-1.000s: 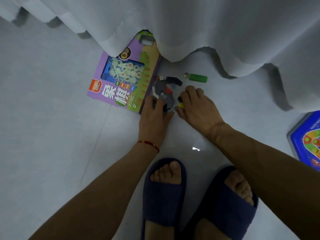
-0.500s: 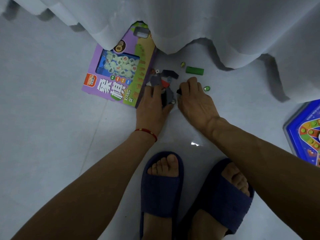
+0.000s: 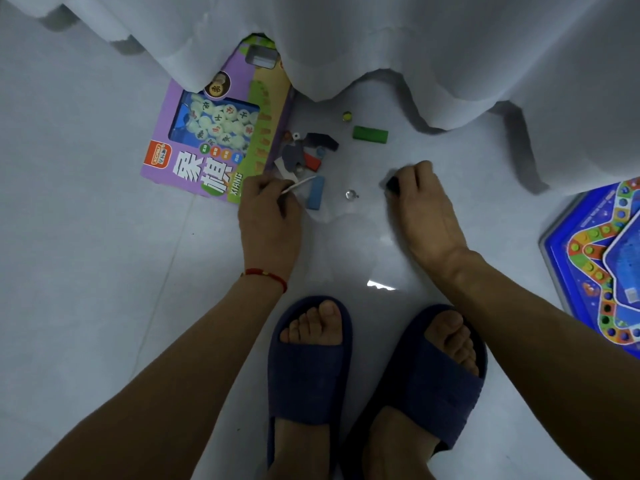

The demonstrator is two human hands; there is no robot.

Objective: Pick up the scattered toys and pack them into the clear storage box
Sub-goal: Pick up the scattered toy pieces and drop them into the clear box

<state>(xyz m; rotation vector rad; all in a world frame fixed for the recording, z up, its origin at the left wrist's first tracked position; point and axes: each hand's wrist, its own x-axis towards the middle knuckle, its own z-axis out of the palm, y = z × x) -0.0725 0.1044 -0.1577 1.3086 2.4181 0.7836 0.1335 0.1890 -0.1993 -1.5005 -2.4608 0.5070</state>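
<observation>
We see a pale tiled floor (image 3: 86,237) with one grout line running diagonally at lower left. A white curtain (image 3: 415,46) hangs along the top, its scalloped hem falling onto the floor and casting dark shadows. Two feet in dark blue open-toed slippers, the left slipper (image 3: 306,368) and the right slipper (image 3: 429,386), stand side by side at bottom centre. A red string bracelet (image 3: 268,274) circles one wrist. A small bright glint (image 3: 379,285), perhaps a reflected light, sits on the tile just ahead of the slippers.
</observation>
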